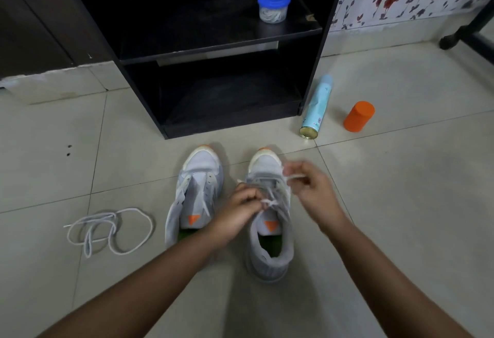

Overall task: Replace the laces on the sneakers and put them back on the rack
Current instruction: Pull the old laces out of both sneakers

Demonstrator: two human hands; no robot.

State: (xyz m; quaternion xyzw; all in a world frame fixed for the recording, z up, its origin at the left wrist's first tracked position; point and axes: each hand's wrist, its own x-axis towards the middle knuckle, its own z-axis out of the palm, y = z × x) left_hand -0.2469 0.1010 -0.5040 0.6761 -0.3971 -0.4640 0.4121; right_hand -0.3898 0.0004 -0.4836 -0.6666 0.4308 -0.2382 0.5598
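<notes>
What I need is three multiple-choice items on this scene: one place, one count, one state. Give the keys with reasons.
1. Where is the blue-lidded jar? A on a chair; B inside a shoe; C on the rack shelf.
2. How many sneakers are in view? A one; B two; C three.
3. What are the hands doing? A pinching lace at the right sneaker; B resting idle; C folded in the lap.

Key: 1 C, the jar stands on the black shelf. 2 B, the left sneaker stands beside the right one. 3 A, the left hand and right hand both pinch white lace above its eyelets.
</notes>
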